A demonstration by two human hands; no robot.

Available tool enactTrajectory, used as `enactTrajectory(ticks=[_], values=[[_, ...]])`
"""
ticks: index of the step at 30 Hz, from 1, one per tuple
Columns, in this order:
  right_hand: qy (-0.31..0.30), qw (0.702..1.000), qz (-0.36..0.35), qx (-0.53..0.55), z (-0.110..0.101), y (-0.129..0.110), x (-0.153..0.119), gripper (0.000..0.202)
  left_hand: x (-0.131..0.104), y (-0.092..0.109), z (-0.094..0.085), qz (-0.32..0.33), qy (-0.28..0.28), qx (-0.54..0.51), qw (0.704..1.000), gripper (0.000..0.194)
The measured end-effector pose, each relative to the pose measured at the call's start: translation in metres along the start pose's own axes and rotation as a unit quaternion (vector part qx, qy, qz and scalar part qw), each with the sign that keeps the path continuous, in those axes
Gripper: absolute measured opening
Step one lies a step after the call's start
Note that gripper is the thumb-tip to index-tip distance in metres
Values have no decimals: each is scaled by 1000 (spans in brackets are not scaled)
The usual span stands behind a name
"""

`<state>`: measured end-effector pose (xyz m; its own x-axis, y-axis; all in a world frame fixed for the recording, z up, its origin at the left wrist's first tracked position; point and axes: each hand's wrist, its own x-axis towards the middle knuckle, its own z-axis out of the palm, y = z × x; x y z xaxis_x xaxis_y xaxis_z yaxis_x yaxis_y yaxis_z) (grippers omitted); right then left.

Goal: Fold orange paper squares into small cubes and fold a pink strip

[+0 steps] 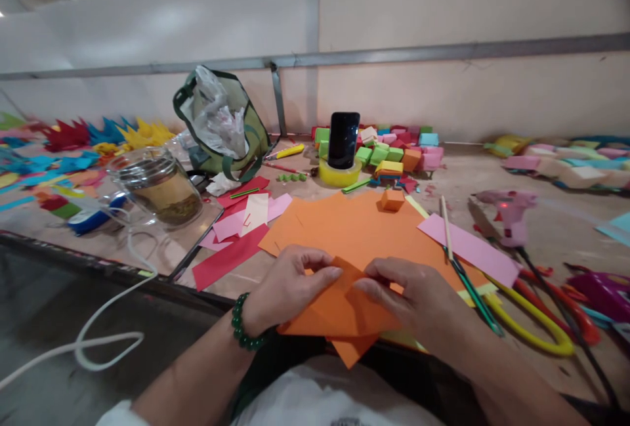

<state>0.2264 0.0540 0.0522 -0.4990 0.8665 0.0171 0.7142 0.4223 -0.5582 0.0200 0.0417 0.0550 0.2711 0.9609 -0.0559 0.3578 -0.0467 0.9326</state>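
Observation:
Between my hands is a piece of orange paper [339,311], partly folded, held at the table's front edge. My left hand [293,281] pinches its left side between thumb and fingers; a green bead bracelet [241,324] circles that wrist. My right hand [406,288] pinches the upper right side of the same paper. Larger orange sheets [339,222] lie flat just behind. A small folded orange paper box [392,200] sits on their far edge. Part of the held paper is hidden by my fingers.
To the right lie a pink glue gun [512,213] with its cable, yellow-handled scissors [534,324], a green pen [475,295] and a pink strip [467,249]. A phone [343,140] leans in a tape roll [339,173]. A glass jar [165,190] and a bag [251,111] stand left.

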Motion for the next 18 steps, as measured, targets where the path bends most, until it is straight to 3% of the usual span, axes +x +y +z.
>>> enactTrajectory(ticks=[18], values=[[12,1000,1,-8,2,4,-1,34,-3,2,2,-3,-3,14,1000,25]])
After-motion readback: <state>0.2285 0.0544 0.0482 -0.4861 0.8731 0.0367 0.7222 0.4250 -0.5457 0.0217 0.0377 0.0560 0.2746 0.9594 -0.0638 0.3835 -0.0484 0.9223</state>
